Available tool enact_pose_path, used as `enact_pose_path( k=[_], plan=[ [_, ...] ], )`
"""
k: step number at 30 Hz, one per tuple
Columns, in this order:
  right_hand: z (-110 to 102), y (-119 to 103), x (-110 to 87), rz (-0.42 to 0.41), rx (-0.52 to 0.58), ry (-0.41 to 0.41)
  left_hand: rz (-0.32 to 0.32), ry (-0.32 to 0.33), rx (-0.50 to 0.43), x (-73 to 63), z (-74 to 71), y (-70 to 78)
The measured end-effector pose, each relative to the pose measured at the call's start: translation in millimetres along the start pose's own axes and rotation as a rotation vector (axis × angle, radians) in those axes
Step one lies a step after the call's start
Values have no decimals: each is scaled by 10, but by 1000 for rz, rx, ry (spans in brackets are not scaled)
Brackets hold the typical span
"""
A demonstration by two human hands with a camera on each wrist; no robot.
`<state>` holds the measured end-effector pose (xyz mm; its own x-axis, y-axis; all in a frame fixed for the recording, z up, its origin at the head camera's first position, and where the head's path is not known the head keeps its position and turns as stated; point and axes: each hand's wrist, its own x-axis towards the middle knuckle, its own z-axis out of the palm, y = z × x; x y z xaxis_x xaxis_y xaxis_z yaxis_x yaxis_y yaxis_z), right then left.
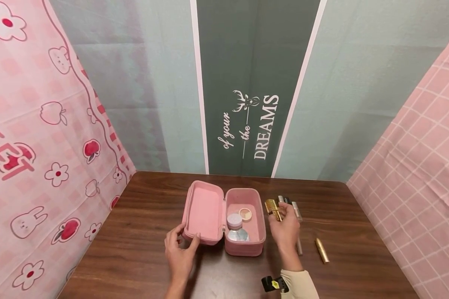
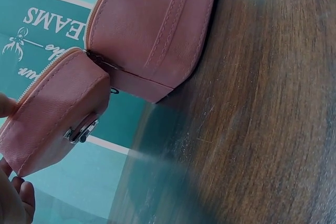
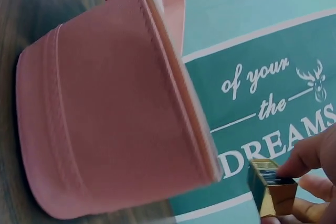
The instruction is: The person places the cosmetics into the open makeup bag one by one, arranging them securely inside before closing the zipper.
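Observation:
A pink zip cosmetic case point(image 1: 245, 249) stands on the table with its lid point(image 1: 205, 211) swung out to the left. My left hand point(image 1: 180, 251) grips that lid by its near corner, thumb on the rim and fingers around the outer side. In the left wrist view, the lid point(image 2: 58, 108) shows a metal-fitted handle. Inside the case lie a lilac-topped round jar point(image 1: 234, 220), a round compact point(image 1: 245, 214) and a silvery round piece point(image 1: 238, 235). Just right of the case, my right hand point(image 1: 287, 228) pinches a shiny gold rectangular cosmetic piece point(image 3: 270, 187) between thumb and fingers.
Behind my right hand lie several slim silver and black tubes point(image 1: 296, 211), partly hidden. A gold tube point(image 1: 321, 250) lies farther right on the brown wooden table point(image 1: 134, 249). Printed curtains point(image 1: 164, 104) hang at the back and both sides.

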<state>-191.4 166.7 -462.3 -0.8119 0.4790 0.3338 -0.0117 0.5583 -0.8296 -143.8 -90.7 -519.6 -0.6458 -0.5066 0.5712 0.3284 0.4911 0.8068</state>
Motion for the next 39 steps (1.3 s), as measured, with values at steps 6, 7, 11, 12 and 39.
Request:
enact_pose_path(
  k=[6,7,11,12,39],
  plan=[
    [33,-140,13,26,-82,-152,4,5,1,3,6,6],
    [43,-158,15,25,-96,-174,6,8,-2,6,6,7],
    [90,-216,20,3,-142,-220,20,16,-15,20,-2,4],
    [106,-227,22,-7,-149,-224,23,17,-18,24,-5,4],
    [184,-329,-39,-60,-362,-318,11,7,-6,23,2,-2]
  ],
)
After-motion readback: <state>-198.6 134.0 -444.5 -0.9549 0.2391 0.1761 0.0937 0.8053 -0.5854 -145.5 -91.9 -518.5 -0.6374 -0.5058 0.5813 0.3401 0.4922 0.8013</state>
